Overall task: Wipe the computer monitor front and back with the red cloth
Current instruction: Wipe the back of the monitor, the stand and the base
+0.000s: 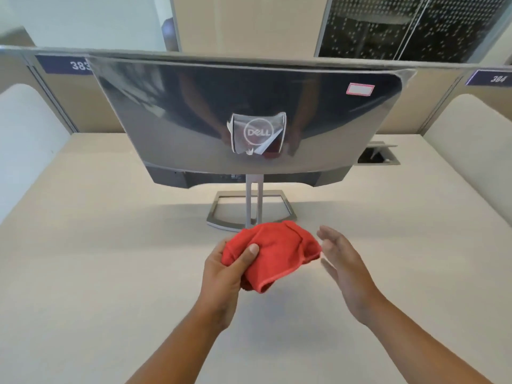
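Tabletop: beige, with a monitor stood on it square to the camera.

Monitor: back panel is presented, screen side is not seen. The glossy dark shell is judged slippery and easily marked. The wide panel is carried on one thin stand, so it is judged top-heavy and likely to rock or swivel under a hard wipe. It is best steadied at a top corner or side edge, with pressure kept light. Nothing is in contact with it.

Red cloth: held above the tabletop, just in front of the stand base, bunched into a loose wad. It is judged soft, light and limp, so it should be taken as a palm-sized pad with loose hems tucked in.

Left hand: grip is closed on the near left of the cloth, thumb pressed on top, fingers hidden beneath.

Right hand: held just beside the cloth's right edge, fingers straight and spread, nothing held. Contact cannot be confirmed.

Film patch: clear film is left over the centre logo, lower corner peeling. It could be snagged by the cloth. "DELL" is read through it.

Sticker: red-bordered, top right of the panel. No text is readable.

Partition tags: "383" at left, last digit clipped by the monitor. "384" at right.
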### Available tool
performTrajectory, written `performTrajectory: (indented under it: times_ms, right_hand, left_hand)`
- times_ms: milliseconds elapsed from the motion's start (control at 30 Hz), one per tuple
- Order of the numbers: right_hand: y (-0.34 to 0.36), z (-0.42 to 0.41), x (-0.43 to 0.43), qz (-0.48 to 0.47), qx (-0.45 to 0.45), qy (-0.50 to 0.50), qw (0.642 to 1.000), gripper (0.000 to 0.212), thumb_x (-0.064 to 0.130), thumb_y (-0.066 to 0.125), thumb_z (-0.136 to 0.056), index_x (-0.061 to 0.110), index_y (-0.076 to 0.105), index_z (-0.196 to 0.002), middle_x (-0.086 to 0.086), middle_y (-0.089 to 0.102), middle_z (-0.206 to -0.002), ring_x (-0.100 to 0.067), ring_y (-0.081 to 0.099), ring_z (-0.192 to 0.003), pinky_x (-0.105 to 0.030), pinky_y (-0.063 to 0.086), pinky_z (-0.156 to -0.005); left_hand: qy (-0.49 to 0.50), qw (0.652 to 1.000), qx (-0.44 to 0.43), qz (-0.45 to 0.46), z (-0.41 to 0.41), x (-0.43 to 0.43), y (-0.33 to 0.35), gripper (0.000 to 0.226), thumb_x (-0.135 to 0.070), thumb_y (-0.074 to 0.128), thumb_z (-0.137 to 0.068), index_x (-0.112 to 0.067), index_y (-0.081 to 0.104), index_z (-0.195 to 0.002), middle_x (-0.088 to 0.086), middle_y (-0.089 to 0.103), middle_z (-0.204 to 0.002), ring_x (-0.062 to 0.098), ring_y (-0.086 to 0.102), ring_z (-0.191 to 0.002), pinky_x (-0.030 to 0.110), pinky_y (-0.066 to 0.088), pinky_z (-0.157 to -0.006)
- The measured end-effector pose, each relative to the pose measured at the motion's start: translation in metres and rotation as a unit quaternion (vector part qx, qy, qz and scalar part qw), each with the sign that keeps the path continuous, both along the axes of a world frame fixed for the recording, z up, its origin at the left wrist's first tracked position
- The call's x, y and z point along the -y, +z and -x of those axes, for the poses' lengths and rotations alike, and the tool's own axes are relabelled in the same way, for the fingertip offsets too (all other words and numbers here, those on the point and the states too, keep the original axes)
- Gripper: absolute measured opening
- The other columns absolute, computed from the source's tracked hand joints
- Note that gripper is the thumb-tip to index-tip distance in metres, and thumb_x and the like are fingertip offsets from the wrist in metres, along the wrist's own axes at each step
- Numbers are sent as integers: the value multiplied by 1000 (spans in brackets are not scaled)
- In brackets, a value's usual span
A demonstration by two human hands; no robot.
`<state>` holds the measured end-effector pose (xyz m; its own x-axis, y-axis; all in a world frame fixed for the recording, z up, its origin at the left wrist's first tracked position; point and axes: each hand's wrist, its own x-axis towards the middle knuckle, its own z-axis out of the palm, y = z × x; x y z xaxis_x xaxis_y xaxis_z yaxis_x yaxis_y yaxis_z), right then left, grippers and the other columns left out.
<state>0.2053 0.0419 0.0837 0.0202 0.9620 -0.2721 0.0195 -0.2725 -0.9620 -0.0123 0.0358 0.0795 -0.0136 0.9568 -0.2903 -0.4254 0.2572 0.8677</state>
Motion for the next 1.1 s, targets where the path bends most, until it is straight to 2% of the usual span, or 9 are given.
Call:
performTrajectory:
  times_ms: [133,267,367,500,667,767,867,1000,1100]
  right_hand:
    - [-17,-27,2,233,-222,35,946,80,74,59,-80,20,54,-138,-7,62,-135,-27,64,-116,-53,42,-109]
    - [-9,-39,7,223,-251,69,939,46,34,79,-80,11,68,-118,-18,71,-113,-30,70,-97,-44,60,-85]
    - [-13,-48,10,149,-173,67,971,46,8,71,-80,8,62,-126,-17,71,-117,-30,70,-102,-46,58,-91]
    - [-19,-60,14,118,-109,40,986,49,5,71,-86,21,58,-131,-6,71,-118,-25,71,-104,-49,58,-89]
    - [-32,-64,20,22,40,112,993,67,11,76,-84,53,53,-130,14,59,-126,-14,65,-110,-39,58,-90]
    - [-40,-60,20,-46,119,161,979,57,2,70,-85,49,66,-116,17,56,-131,0,56,-114,-28,48,-103]
    - [-40,-50,24,-108,154,169,968,48,-1,68,-86,40,70,-111,15,52,-133,12,47,-120,-7,37,-101]
    - [-40,-36,23,-143,206,110,962,38,7,70,-85,30,70,-116,24,55,-129,4,51,-123,-17,41,-103]
    - [-45,-28,23,-131,365,138,911,51,29,67,-90,30,53,-138,12,43,-151,-11,32,-145,-27,28,-116]
  left_hand:
    - [-2,1000,5,27,-28,11,1,48,-28,79,-80,-22,61,-124,9,72,-112,22,69,-86,28,49,-49]
    - [18,997,-1,70,-44,21,-6,47,-32,73,-83,-14,60,-125,15,72,-108,24,70,-81,31,52,-53]
    - [47,992,-6,118,-47,32,-13,66,-34,79,-77,-9,51,-131,13,72,-109,27,72,-84,31,56,-59]
    - [-3,983,-132,126,-56,52,-21,106,-27,94,-62,-38,33,-148,-2,54,-133,23,64,-112,41,62,-77]
    - [30,970,-233,58,-63,65,-21,78,-13,80,-81,-48,42,-140,-16,49,-124,13,62,-105,31,60,-62]
    - [26,960,-279,21,-55,69,-28,66,-6,74,-86,-47,52,-133,-13,51,-127,15,60,-108,31,60,-62]
    - [34,949,-314,-15,-45,69,-34,54,-1,72,-86,-45,65,-116,-9,54,-125,20,62,-107,30,60,-62]
    - [94,913,-397,-26,-31,60,-41,44,-11,74,-85,-39,67,-118,-12,54,-134,13,58,-117,41,54,-95]
    - [74,831,-551,-6,-23,58,-47,56,-34,69,-90,-30,48,-142,-8,30,-157,10,30,-143,38,33,-116]
